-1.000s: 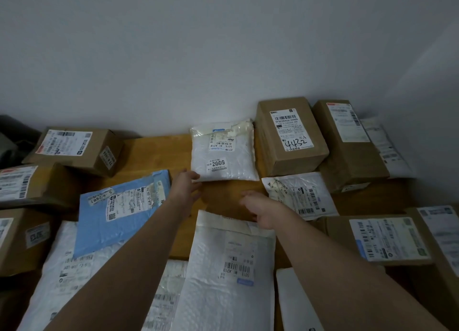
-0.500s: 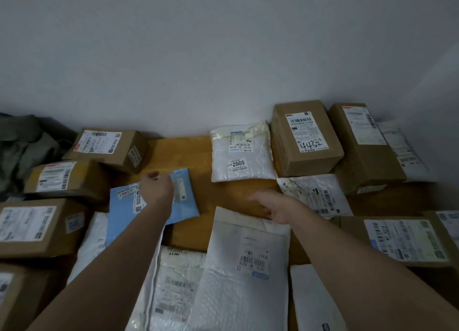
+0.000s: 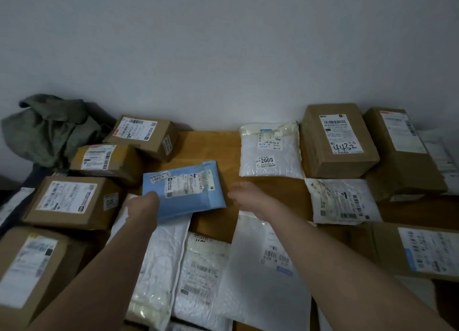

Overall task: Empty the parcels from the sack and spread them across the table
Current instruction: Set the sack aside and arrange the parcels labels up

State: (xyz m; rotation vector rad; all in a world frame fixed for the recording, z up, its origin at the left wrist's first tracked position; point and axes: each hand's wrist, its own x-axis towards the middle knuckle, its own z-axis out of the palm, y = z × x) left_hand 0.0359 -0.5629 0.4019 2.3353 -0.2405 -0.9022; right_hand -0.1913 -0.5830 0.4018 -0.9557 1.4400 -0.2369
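My left hand (image 3: 144, 205) grips the near left corner of a blue padded mailer (image 3: 185, 190) that lies over the wooden table (image 3: 211, 144) and a white mailer (image 3: 159, 251). My right hand (image 3: 250, 198) hovers with relaxed fingers just right of the blue mailer, above the top edge of a large white bubble mailer (image 3: 263, 268); it holds nothing. A crumpled grey-green sack (image 3: 52, 129) lies at the far left against the wall.
Brown boxes (image 3: 74, 201) crowd the left side and more (image 3: 337, 139) stand at the back right. A white bubble pouch marked 2009 (image 3: 269, 152) and a clear-film parcel (image 3: 340, 200) lie right of centre. Bare wood shows in the middle, behind the blue mailer.
My left hand slid from the top of the blue mailer to its near left corner and took hold. The mailer shifted right. My right hand lifted off the white mailer's edge toward the blue one.
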